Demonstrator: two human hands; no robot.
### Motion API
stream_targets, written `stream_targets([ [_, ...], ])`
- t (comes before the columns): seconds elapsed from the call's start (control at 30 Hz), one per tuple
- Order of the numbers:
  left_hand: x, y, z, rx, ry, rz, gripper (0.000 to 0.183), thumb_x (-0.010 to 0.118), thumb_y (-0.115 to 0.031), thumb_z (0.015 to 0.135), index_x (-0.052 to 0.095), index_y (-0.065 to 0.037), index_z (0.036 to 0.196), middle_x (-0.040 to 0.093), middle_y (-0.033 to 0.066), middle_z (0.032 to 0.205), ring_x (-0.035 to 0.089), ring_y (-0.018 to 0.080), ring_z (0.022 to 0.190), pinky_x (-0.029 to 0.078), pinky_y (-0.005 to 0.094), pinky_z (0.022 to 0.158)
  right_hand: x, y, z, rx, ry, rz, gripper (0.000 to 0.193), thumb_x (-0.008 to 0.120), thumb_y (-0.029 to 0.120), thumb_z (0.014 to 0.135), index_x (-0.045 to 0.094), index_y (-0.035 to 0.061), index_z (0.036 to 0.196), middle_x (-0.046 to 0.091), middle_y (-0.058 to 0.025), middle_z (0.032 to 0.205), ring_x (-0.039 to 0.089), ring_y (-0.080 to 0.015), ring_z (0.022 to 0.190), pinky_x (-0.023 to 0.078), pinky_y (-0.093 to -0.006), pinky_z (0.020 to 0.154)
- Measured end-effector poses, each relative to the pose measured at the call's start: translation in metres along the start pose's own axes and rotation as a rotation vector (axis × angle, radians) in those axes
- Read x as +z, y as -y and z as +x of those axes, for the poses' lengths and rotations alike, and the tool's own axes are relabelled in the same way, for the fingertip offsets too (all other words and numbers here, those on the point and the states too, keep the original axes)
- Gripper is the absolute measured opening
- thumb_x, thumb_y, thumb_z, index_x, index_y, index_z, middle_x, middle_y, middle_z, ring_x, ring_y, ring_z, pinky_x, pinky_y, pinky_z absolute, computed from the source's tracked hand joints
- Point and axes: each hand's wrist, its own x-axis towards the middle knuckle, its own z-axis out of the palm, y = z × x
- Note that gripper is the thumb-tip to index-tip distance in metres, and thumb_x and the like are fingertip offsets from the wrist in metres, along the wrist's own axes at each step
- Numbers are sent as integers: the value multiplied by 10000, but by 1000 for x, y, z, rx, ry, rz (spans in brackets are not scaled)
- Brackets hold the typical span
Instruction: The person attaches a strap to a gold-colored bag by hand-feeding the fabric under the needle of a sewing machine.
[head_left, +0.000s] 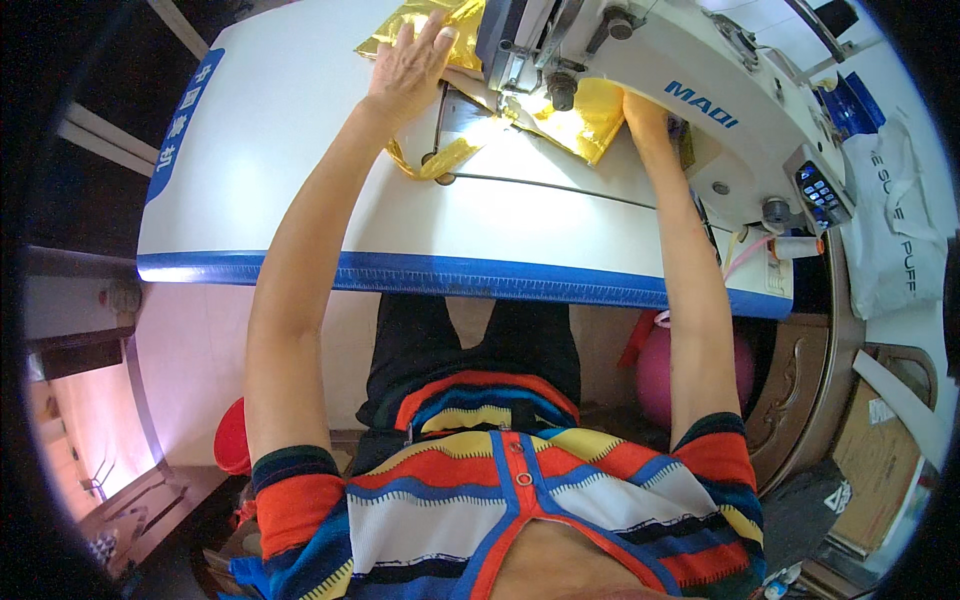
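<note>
A white sewing machine (690, 70) stands across the far side of a white table, its lamp lighting the needle area. Shiny gold fabric (590, 125) passes under the machine head, and more of this gold material (463, 22) shows left of it. My left hand (408, 80) lies on that left portion, fingers stretched out and slightly spread. My right hand (645, 115) reaches beneath the machine arm to the fabric's right edge; its fingers are hidden there. A narrow gold strip (435, 170) curls over the table near my left wrist.
The white table (260, 180) has a blue ruled front edge (480, 282). A thread spool (797, 248) and a control panel (822, 193) sit at the machine's right. Further right hangs a white plastic bag (893, 225). Under the table is a round pink object (690, 370).
</note>
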Motion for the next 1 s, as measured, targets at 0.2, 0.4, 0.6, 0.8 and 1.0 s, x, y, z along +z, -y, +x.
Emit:
stream_targets([
  [0.2, 6, 2, -2, 152, 241, 98, 449, 570, -81, 810, 423, -152, 1228, 544, 100, 1038, 627, 252, 759, 446, 391, 674, -16, 39, -32, 152, 218, 207, 347, 592, 204, 821, 545, -32, 1071, 566, -206, 1105, 555, -345, 993, 421, -413, 873],
  [0.4, -31, -7, -16, 149, 238, 58, 259, 527, -119, 831, 505, -106, 1089, 601, 54, 754, 631, 205, 700, 425, 365, 633, -2, 15, -40, 92, 212, 197, 339, 618, 134, 813, 539, -49, 1087, 628, -157, 978, 606, -252, 908, 456, -330, 835],
  [0.6, -63, -15, -49, 82, 320, 31, 188, 512, -118, 817, 539, -70, 997, 621, 116, 748, 646, 255, 690, 463, 397, 579, 18, 47, -21, -133, 106, 10, 182, 527, 102, 798, 561, -49, 700, 571, -211, 613, 595, -305, 577, 434, -416, 561],
  [0.8, -114, -46, -42, -154, 686, -254, 162, 559, -129, 763, 653, -26, 846, 662, 187, 852, 660, 324, 824, 527, 380, 717, 33, 41, -31, -191, 87, 94, 125, 542, 76, 775, 568, -31, 717, 567, -197, 625, 563, -278, 580, 431, -379, 570],
  [1.0, -125, -61, -39, -113, 761, -354, 202, 567, -182, 794, 657, -2, 779, 663, 186, 795, 665, 320, 776, 535, 377, 682, -5, 83, -74, 141, 304, 350, 218, 556, 166, 866, 537, -16, 985, 591, -171, 907, 584, -300, 864, 461, -385, 794],
])
